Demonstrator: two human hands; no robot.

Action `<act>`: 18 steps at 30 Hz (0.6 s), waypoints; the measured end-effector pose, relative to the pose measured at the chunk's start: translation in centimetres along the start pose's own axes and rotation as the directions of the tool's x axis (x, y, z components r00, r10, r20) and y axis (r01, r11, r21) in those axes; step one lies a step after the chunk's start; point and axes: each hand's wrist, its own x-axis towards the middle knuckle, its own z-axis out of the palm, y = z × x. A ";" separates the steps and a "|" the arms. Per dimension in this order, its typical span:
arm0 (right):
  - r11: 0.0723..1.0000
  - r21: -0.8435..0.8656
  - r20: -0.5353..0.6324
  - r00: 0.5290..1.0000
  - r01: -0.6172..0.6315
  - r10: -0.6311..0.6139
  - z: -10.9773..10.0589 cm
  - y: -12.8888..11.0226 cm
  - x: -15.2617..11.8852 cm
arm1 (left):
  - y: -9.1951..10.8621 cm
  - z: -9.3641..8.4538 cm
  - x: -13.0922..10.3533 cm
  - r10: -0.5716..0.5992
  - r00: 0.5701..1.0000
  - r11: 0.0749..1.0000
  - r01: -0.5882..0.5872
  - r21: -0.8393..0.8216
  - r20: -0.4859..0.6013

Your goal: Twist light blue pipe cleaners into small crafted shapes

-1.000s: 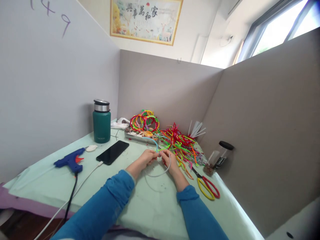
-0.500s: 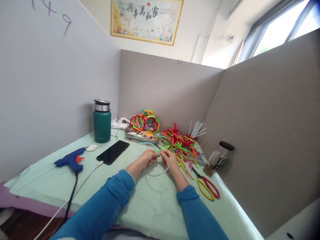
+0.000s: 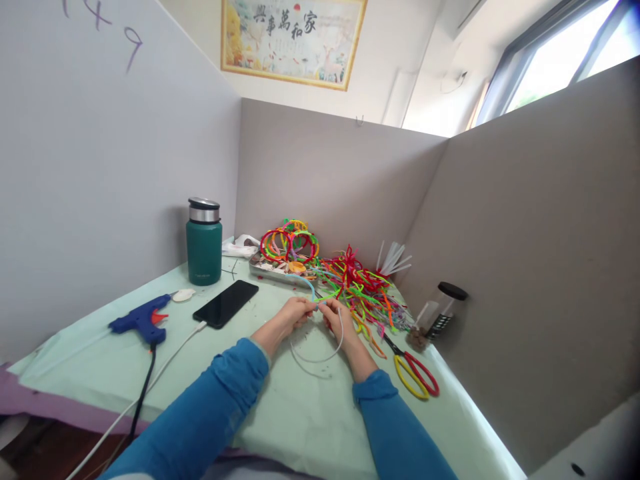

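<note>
While our two hands meet above the middle of the bench, the thin white hoop is held between them, its curve hanging toward us just above the pale green cover. Our left hand has its fingertips pinched on the hoop, and our right hand is closed on it just beside, fingertips nearly touching. At that spot a light-blue pipe cleaner rises from between the fingers and bends away toward the tray; our fingers hide exactly how it meets the hoop.

Beyond our hands we see a metal tray of small pieces, with rings of colourful pipe cleaners standing above it. To its right spreads a tangled pile of loose pipe cleaners, mostly red and green, with white sticks behind. Near our right forearm lie scissors with one yellow and one red handle, and past them a clear jar with a black lid leans at a tilt. On our left we have a blue glue gun, a black phone with a white cable plugged in, and an upright teal bottle.
</note>
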 end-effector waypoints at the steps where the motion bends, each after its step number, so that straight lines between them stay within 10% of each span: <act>1: 1.000 -0.004 0.007 1.000 0.003 -0.003 0.0 0.0 0.0 | 0.0 0.0 0.0 0.001 1.000 1.000 -0.001 0.002 -0.006; 18: 1.000 0.019 0.029 1.000 0.000 -0.001 0.0 -0.1 -0.1 | 0.1 -0.1 0.0 -0.022 1.000 1.000 0.022 -0.021 0.013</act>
